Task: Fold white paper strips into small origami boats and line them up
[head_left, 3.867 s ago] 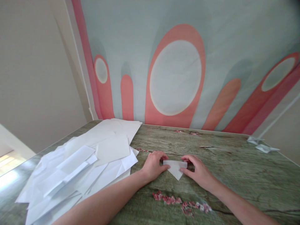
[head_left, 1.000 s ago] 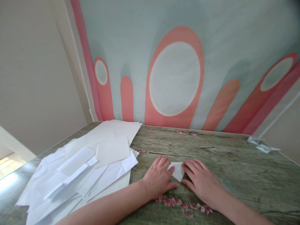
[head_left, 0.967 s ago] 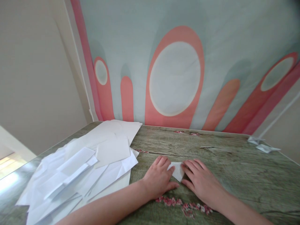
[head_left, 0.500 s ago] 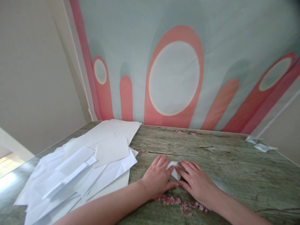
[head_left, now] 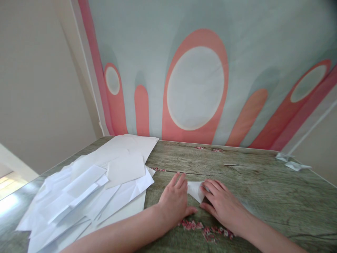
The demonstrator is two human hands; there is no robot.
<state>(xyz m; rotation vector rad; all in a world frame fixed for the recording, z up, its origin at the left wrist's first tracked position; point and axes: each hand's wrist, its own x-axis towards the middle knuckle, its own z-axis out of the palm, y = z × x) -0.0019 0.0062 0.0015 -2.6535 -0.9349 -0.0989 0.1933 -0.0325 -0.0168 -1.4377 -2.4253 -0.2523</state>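
A small folded white paper [head_left: 195, 190] lies on the wood-patterned table between my hands, its lower corner pointing toward me. My left hand [head_left: 176, 197] is at its left edge, fingers apart and raised a little, thumb stretched to the right below the paper. From the right, my right hand [head_left: 218, 197] has its fingers curled over the paper's right part, with the thumb near the lower corner. Those fingers hide the right end of the paper.
A spread pile of white sheets and folded papers [head_left: 126, 169] covers the table's left side. Two small folded white pieces [head_left: 297, 166] lie at the far right edge. Behind the table [head_left: 263, 182] hangs a blue-green and coral patterned backdrop [head_left: 244, 70].
My left hand has let go of the paper and shifted slightly left, its fingers lifting. More of the paper now shows. The right hand has barely moved.
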